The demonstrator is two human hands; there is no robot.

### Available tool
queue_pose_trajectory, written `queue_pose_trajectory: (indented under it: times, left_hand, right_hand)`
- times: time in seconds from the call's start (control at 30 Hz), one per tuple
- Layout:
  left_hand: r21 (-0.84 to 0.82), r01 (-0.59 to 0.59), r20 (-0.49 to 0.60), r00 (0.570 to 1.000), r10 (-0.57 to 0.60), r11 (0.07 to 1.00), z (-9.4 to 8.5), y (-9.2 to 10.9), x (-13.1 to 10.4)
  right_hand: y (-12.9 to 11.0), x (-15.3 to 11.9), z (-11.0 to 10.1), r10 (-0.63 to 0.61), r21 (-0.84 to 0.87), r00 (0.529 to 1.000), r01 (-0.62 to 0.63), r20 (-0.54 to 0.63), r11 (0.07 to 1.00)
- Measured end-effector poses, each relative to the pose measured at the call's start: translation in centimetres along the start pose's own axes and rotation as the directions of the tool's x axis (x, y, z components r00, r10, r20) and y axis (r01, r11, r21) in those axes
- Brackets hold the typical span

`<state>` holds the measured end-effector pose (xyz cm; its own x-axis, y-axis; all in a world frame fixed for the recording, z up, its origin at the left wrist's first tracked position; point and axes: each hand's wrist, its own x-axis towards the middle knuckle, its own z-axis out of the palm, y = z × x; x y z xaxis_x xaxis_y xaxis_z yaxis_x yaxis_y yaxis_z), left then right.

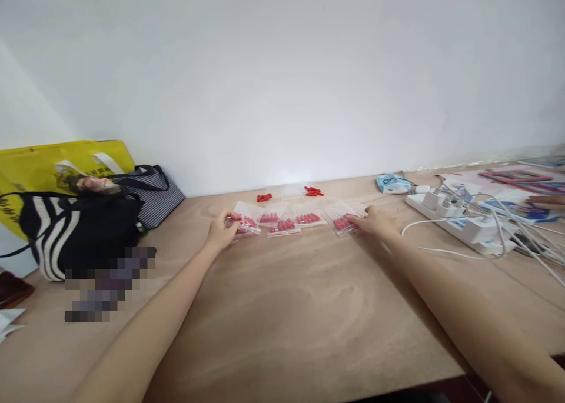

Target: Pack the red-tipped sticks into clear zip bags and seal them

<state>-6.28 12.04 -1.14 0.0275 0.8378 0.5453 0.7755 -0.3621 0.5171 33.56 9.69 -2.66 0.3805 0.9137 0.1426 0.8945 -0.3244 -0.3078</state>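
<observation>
Several small clear zip bags with red pieces inside lie in a row across the middle of the wooden table. My left hand [222,229] has its thumb and fingers closed on the leftmost zip bag [247,223]. At the row's other end, my right hand [374,222] pinches the edge of the rightmost zip bag [343,220]. Between my hands lie more filled bags, among them a middle zip bag [285,226] and a zip bag [309,217] to its right. Behind them are two loose heaps of red pieces, a left heap [265,197] and a right heap [313,190].
Clear plastic bags [289,190] lie between the heaps. A black bag [101,232], striped bag [161,197] and yellow bag [26,167] stand left. On the right are a white power strip [459,223] with cables, a blue packet [392,183] and another person's hand [549,202].
</observation>
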Motion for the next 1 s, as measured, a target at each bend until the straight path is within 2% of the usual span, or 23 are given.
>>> queue_pose_trajectory:
  times: [0.1, 0.2, 0.3, 0.37, 0.43, 0.5, 0.53, 0.57, 0.63, 0.73, 0.9, 1.0]
  left_hand:
    - [0.105, -0.019, 0.07, 0.998, 0.011, 0.994, 0.0, -0.6, 0.7]
    - [0.218, -0.095, 0.15, 0.987, 0.063, 0.971, -0.5, -0.3, 0.5]
    - [0.318, -0.149, 0.161, 0.982, 0.102, 0.936, -0.7, 0.8, -0.3]
    - [0.367, -0.192, 0.139, 0.979, 0.15, 0.91, -0.4, 1.7, -1.3]
    - [0.403, -0.298, 0.135, 0.954, 0.266, 0.865, 0.0, 2.8, -2.7]
    - [0.386, -0.427, 0.148, 0.904, 0.402, 0.818, 0.4, 3.8, -4.3]
    - [0.36, -0.473, 0.156, 0.881, 0.448, 0.805, 0.5, 4.3, -5.0]
    - [0.324, -0.503, 0.164, 0.864, 0.476, 0.801, 0.7, 4.6, -5.6]
    - [0.249, -0.535, 0.174, 0.845, 0.506, 0.807, 0.9, 5.2, -6.3]
    - [0.175, -0.546, 0.181, 0.836, 0.518, 0.82, 0.9, 5.5, -6.7]
    - [0.151, -0.546, 0.164, 0.836, 0.523, 0.824, 1.1, 5.9, -7.0]
    - [0.144, -0.582, 0.152, 0.813, 0.563, 0.801, 1.4, 6.5, -7.5]
  right_hand:
    - [-0.4, 0.4, 0.0, -0.026, -0.002, 0.995, 0.026, 0.095, 1.0]
    - [-0.9, 0.5, -0.1, -0.05, 0.007, 0.984, 0.05, 0.169, 0.999]
    - [-1.0, 0.4, -0.1, -0.023, 0.058, 0.985, 0.014, 0.169, 0.998]
    - [-0.8, 0.4, 0.1, 0.007, 0.203, 0.99, -0.036, 0.141, 0.979]
    - [-0.5, 0.4, 0.1, 0.044, 0.497, 0.991, -0.101, 0.123, 0.862]
    - [-0.1, 0.5, -0.1, 0.062, 0.749, 0.989, -0.145, 0.138, 0.647]
    - [0.1, 0.5, -0.3, 0.055, 0.82, 0.987, -0.157, 0.152, 0.551]
    - [0.3, 0.5, -0.5, 0.042, 0.86, 0.986, -0.163, 0.164, 0.484]
    - [0.3, 0.3, -1.0, 0.01, 0.895, 0.984, -0.167, 0.179, 0.414]
    - [-0.5, -0.4, -1.5, -0.058, 0.938, 0.977, -0.181, 0.207, 0.296]
    - [-3.8, -3.3, -0.5, -0.197, 0.965, 0.95, -0.216, 0.242, 0.146]
    - [-6.3, -6.0, 0.9, -0.282, 0.969, 0.932, -0.247, 0.229, -0.027]
